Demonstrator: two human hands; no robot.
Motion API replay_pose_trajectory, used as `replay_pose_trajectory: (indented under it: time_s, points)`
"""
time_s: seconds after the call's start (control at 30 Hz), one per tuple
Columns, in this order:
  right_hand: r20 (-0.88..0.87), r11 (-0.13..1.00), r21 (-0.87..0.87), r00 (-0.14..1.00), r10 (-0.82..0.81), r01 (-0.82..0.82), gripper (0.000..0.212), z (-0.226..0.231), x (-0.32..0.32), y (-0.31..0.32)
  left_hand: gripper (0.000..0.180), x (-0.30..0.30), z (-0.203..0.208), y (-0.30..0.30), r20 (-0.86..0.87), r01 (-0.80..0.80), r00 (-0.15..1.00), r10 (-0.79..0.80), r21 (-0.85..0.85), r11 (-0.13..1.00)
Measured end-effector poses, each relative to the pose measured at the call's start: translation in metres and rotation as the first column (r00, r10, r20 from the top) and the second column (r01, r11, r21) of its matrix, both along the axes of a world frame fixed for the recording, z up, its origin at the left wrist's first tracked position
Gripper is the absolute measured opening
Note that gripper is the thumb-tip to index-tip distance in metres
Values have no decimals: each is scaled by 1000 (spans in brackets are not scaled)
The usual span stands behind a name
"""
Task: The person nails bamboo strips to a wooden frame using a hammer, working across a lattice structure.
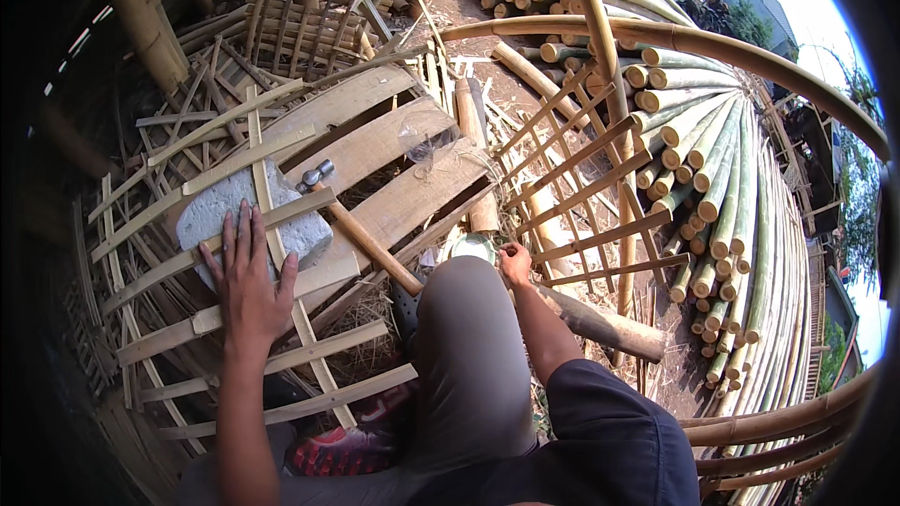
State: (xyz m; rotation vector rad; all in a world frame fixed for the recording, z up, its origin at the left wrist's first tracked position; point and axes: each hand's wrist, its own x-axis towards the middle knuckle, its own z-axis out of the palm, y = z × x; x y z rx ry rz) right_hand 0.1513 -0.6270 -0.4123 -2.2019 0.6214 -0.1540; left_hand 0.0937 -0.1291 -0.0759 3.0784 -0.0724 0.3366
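Left hand (251, 286) on gapped lattice (315, 348), slat ends (403, 376) jutting

Our left hand (251, 286) lies on a slat lattice (271, 218), which spreads over a stone block (305, 237). Right of the block we have a hammer (370, 245), its handle reaching toward our knee (466, 305); wooden planks (398, 211) lie behind it. Our right hand (515, 264) is just right of the knee, near a second lattice (589, 191). Farther right, beyond that lattice, we see stacked bamboo poles (717, 169).
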Motion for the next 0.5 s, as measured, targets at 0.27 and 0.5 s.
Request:
replay_pose_trajectory:
  time_s: [0.27,0.5]
  points:
    - [137,935,309,965,-224,173,12,32,-42,-33,70,-6,-1,5,22,-3,1000,3,-34,999]
    - [326,951,308,940,-102,-3,10,151,-37,-1,69,-6,-4,4,35,-10,999,9,10,1000]
